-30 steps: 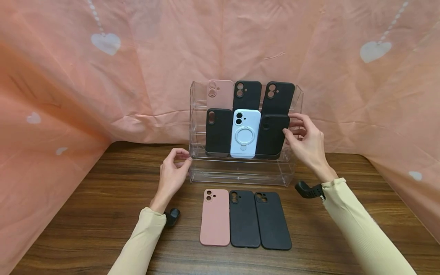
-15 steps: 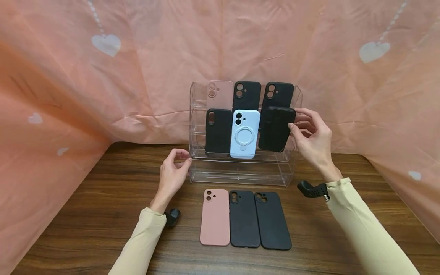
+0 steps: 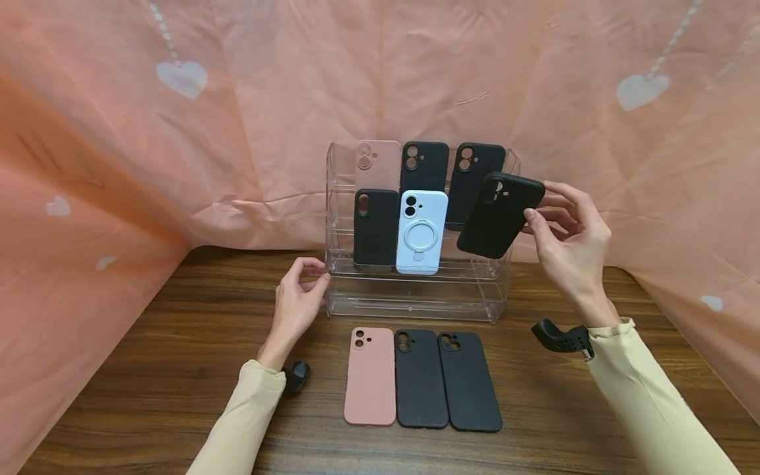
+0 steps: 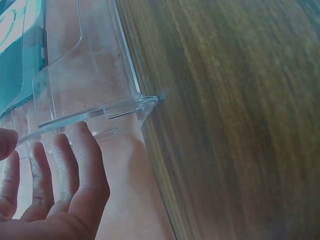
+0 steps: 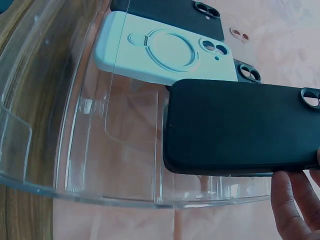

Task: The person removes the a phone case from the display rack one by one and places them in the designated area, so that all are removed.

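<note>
My right hand [image 3: 572, 247] pinches a black phone case [image 3: 501, 218] by its right edge, thumb in front and fingers behind. The case tilts in front of the right part of a clear acrylic display rack [image 3: 410, 309]; in the right wrist view its lower end overlaps the rack's tiers. At the rack's left side, my left hand [image 3: 299, 303] grips the side panel between thumb and curled fingers [image 4: 90, 160]. A white phone case [image 3: 421, 231] with a ring and another black case [image 3: 376, 227] stand in the front tier.
Behind them stand a pink case [image 3: 378, 161] and two black cases, one the middle black case [image 3: 424, 165]. On the wooden table [image 3: 178, 343] before the rack lie a pink case [image 3: 370, 379] and two black ones in a row. A pink curtain [image 3: 267, 132] hangs behind.
My right hand has lifted the black phone case out of the front tier and moved it right and toward me, tilting it. My left hand has stayed at the rack's side.
</note>
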Demonstrator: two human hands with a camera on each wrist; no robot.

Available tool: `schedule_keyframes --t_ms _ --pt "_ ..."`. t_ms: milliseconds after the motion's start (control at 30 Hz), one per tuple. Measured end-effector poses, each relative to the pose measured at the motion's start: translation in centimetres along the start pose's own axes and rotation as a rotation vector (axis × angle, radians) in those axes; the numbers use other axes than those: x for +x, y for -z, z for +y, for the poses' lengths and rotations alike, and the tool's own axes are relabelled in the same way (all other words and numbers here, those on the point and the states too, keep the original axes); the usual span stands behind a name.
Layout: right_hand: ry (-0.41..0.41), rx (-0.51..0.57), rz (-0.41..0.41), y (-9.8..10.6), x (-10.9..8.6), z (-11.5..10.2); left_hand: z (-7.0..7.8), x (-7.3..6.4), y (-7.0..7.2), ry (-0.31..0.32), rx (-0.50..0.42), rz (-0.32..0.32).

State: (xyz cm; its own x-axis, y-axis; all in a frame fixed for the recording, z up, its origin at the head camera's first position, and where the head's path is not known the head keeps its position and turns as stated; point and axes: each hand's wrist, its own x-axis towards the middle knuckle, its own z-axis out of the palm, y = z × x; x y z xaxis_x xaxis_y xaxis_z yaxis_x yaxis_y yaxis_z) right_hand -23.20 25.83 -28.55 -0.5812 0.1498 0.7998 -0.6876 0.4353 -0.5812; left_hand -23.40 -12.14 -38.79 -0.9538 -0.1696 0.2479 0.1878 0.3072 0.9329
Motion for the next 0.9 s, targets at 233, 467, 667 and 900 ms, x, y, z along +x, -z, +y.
schedule_keyframes --t_ms 233,467,667,900 --pt "-0.044 0.077 -0.053 1.4 -1.0 0.0 0.0 0.0 0.1 0.006 0.002 0.0" --pt "-0.154 0.183 -0.144 3.5 -2.3 0.1 -0.2 0.0 0.0 0.002 -0.008 -0.014" --pt "-0.233 -0.013 -0.249 5.1 -3.6 0.3 -0.3 0.0 -0.1 0.0 -0.015 -0.014" --pt "-0.245 -0.119 -0.4 6.7 -5.3 1.5 -0.2 0.1 -0.1 -0.002 -0.011 -0.01"
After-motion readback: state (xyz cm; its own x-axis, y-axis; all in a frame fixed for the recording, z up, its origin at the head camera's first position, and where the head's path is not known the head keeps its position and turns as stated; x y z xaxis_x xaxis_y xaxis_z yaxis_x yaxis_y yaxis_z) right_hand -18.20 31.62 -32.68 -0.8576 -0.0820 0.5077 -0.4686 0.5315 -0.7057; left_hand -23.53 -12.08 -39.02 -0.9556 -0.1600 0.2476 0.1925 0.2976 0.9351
